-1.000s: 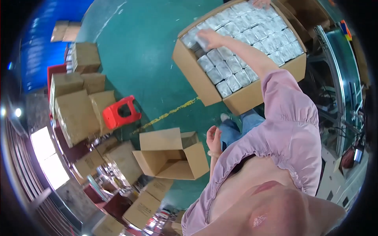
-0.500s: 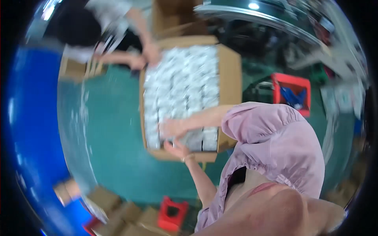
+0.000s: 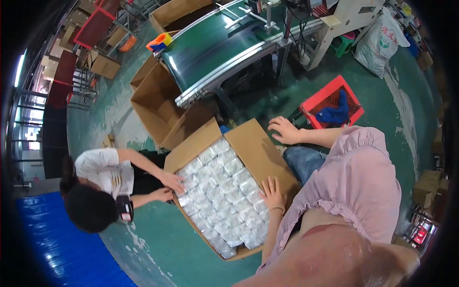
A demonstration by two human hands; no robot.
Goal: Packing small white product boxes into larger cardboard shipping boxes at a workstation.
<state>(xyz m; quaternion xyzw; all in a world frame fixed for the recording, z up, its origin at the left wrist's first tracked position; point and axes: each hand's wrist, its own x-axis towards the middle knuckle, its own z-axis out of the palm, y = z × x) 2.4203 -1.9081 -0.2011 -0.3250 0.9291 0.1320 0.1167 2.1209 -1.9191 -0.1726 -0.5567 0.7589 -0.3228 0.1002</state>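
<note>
A large cardboard box stands with its flaps up, packed with rows of small clear-wrapped silvery packets. My left hand, with a bracelet at the wrist, rests with spread fingers at the box's right edge, where the flap meets the packets. My right hand is held just past the right flap, empty, its fingers bent loosely and apart. Across the box, another person's hands are at its left edge, one touching the packets there.
A co-worker crouches at the left beside a blue surface. Empty cardboard boxes stand beyond, next to a green conveyor belt. To the right is a red crate with blue cloth; a white sack sits farther back.
My hands have left the packets at the near end: the right has swung out past the flap, the left has shifted to the right edge. My view has turned, so the box appears rotated.
</note>
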